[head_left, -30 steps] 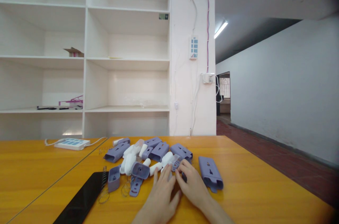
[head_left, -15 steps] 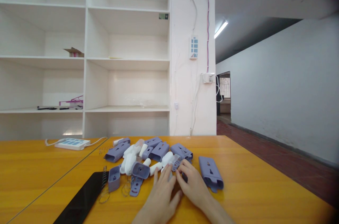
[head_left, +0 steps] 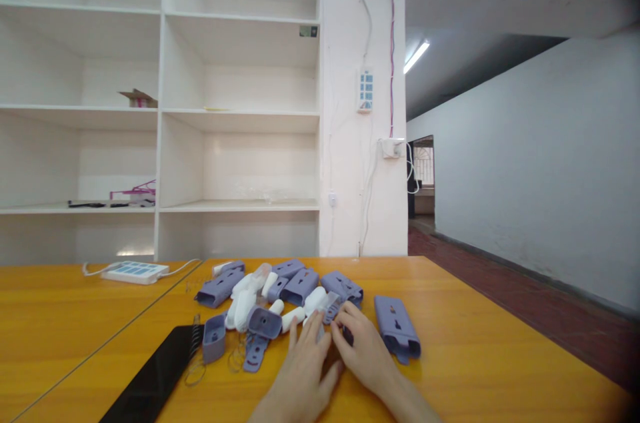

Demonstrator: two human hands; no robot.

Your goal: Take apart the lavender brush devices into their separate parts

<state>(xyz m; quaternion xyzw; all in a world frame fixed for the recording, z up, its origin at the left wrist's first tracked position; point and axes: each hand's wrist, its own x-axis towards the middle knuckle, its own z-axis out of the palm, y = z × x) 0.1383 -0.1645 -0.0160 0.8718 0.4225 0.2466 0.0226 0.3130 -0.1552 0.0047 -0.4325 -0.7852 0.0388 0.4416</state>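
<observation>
The small dark piece (head_left: 348,335) sits in the curled, closed fingers of the right hand (head_left: 357,341), close beside the left hand (head_left: 309,357) (whose grip I cannot tell); it looks light, stiff and perhaps slippery, best pinched by its edges.

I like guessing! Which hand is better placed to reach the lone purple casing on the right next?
Probably the right hand: it lies nearer the purple casing, while the left hand is farther off.
</observation>
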